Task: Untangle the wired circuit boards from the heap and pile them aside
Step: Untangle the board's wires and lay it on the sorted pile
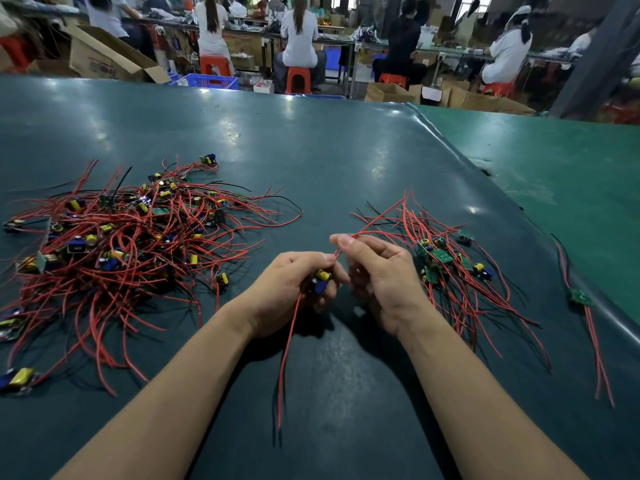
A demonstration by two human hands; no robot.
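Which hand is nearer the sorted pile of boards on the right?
Right. The right hand is just beside the sorted pile; the left hand sits farther off, holding a board.

A wide table (311, 150) covered in a dark teal, glossy mat fills most of the view, with a lighter green surface (561, 174) adjoining it on the right. On the left of the dark mat lies a large tangled heap of circuit boards (114, 244) with red and black wires, a few stray boards scattered at its edges. To the right lies a smaller pile of wired boards (446, 265), and one single board (580, 297) with wires rests alone near the mat's right edge.
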